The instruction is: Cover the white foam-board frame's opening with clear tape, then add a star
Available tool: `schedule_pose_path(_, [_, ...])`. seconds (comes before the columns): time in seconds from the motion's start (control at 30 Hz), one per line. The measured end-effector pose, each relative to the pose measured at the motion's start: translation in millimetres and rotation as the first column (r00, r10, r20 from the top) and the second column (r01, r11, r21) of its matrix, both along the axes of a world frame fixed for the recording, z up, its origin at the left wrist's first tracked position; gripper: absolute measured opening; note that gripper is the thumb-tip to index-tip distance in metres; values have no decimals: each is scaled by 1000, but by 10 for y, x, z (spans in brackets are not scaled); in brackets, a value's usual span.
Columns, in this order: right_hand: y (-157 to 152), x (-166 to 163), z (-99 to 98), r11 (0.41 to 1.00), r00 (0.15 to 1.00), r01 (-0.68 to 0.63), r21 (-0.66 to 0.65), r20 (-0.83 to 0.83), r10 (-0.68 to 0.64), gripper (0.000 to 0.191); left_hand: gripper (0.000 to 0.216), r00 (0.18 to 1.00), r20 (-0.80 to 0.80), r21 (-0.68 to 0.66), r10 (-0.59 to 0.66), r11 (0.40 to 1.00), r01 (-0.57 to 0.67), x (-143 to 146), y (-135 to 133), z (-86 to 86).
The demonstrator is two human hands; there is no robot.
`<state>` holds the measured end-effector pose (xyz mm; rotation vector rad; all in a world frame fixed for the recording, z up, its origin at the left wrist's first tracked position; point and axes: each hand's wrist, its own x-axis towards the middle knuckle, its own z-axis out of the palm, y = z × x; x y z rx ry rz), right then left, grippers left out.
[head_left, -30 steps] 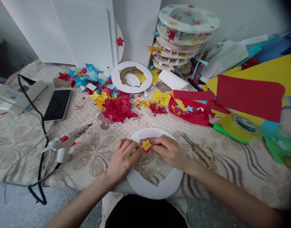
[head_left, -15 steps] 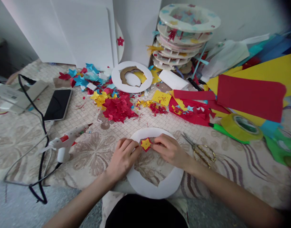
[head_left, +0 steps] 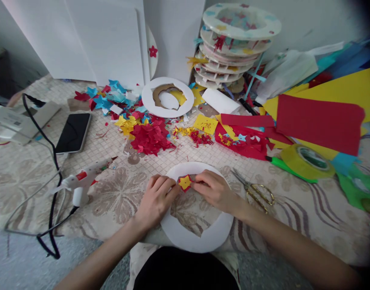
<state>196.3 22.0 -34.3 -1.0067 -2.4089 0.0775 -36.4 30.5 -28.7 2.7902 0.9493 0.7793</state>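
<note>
A small paper star [head_left: 185,183], yellow on a red backing, is pinched between my two hands. My left hand [head_left: 158,197] has its fingers closed at the star's left edge. On the opposite edge, the fingertips of my right hand [head_left: 216,190] are closed too. Beneath both hands a white ring [head_left: 199,241] with a jagged inner opening lies at the table's front edge. The star is over the upper part of that opening. Gold-handled scissors [head_left: 255,192] rest to the right of my right hand.
A glue gun [head_left: 83,178] with cables and a phone [head_left: 74,133] lie at left. Behind my hands are piled red paper stars [head_left: 150,137] and another white ring [head_left: 147,100]. Yellow tape [head_left: 308,161], red paper [head_left: 319,123] and a stacked ring tower [head_left: 236,44] occupy the right and back.
Almost nothing differs. The star between my fingers has shifted very slightly, and both hands keep their places over the white ring.
</note>
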Motion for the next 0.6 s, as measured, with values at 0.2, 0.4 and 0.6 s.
schedule_pose_path(0.2, [10,-3,-21,1000,1000,-13,21,-15,14,25,24,1000,-17,26,6,1000,-6,-1,5,10])
schedule_pose_path(0.4, [6,-9,-27,1000,1000,-15,12,-1,15,25,24,999,-42,24,6,1000,-5,-2,8,13])
schedule_pose_path(0.6, [-7,5,-52,1000,999,-25,0,37,25,24,26,999,-52,27,12,1000,-11,8,5,26])
